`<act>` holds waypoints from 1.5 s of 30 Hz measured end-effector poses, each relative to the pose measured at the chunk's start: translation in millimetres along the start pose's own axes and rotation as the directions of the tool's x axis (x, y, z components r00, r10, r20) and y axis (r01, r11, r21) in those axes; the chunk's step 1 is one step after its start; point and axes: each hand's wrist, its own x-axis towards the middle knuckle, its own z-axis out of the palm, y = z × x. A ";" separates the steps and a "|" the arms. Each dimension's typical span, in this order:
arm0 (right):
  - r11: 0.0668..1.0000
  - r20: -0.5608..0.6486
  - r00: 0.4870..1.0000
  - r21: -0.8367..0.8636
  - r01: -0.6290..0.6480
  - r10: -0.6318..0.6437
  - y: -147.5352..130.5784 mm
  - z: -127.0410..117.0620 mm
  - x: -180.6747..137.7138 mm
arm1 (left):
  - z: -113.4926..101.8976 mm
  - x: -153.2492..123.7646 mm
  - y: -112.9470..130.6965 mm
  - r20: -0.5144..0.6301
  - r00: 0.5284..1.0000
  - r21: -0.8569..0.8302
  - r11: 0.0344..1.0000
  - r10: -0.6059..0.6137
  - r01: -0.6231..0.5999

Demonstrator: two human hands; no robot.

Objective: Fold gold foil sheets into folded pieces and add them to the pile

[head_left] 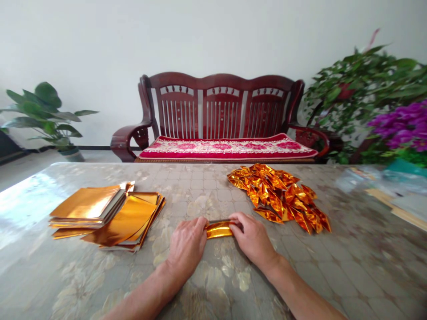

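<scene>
My left hand (187,246) and my right hand (253,238) pinch the two ends of a narrow folded strip of gold foil paper (218,230), which lies on the tabletop between them. To the left stand stacks of flat square gold foil sheets (100,213), a little beyond my left hand and not touching it. To the right, past my right hand, lies a loose heap of folded, pointed gold foil pieces (276,195).
The glossy marble-patterned table top (213,186) runs ahead to a far edge. Clear plastic and flat cardboard (396,195) lie at its right end. Behind it stand a dark wooden bench with a red cushion (227,149) and potted plants.
</scene>
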 end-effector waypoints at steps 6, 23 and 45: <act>1.000 0.004 1.000 -0.025 -0.013 0.013 -0.9 1.6 -0.5 | 0.6 1.5 1.2 0.015 0.999 -0.020 0.999 -0.048 0.049; 0.993 -0.021 0.999 -0.111 0.047 -0.050 -1.6 2.0 -3.8 | 1.4 0.2 -3.5 0.023 0.994 -0.212 0.972 -0.103 0.105; 0.993 -0.042 0.997 -0.096 0.064 -0.069 -1.1 4.3 -2.5 | 0.2 -1.7 -3.2 -0.012 0.990 -0.110 0.984 -0.141 0.138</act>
